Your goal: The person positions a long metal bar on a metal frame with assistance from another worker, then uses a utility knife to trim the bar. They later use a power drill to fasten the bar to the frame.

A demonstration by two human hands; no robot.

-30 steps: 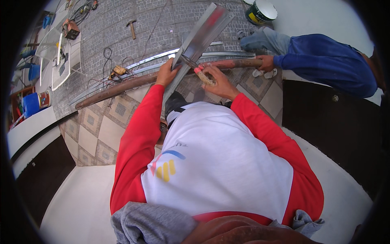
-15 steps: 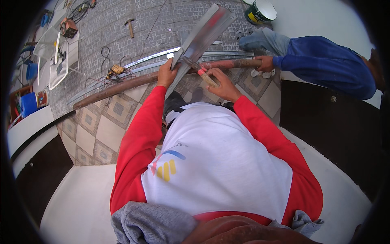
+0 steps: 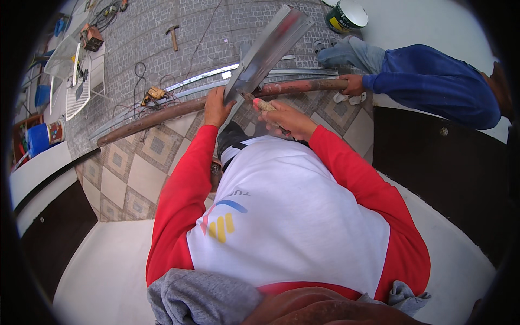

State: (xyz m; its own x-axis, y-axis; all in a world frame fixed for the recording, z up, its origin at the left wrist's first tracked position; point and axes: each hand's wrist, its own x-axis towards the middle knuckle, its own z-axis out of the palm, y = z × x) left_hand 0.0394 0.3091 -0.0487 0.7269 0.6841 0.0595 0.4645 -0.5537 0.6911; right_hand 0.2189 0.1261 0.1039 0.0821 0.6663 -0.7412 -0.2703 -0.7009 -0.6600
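My left hand [image 3: 216,106] grips the lower end of a long grey metal profile [image 3: 268,46] that slants up and away over a rusty brown rail [image 3: 157,117]. My right hand [image 3: 285,118] is closed on a small red-tipped tool [image 3: 263,103], its tip touching the profile just above the rail. Red sleeves and a white shirt fill the lower half of the view. A co-worker's hand [image 3: 353,84] in a blue sleeve holds the rail's right end.
Below the rail lie patterned tiles [image 3: 135,173] and grey paving with metal strips [image 3: 200,78], a hammer [image 3: 173,36], a cable and a small yellow tool [image 3: 153,95]. A paint tin [image 3: 346,15] stands top right. Blue containers [image 3: 38,138] sit at left.
My right hand has shifted slightly along the profile's lower end with the red-tipped tool. My left hand and the co-worker's hand keep their holds.
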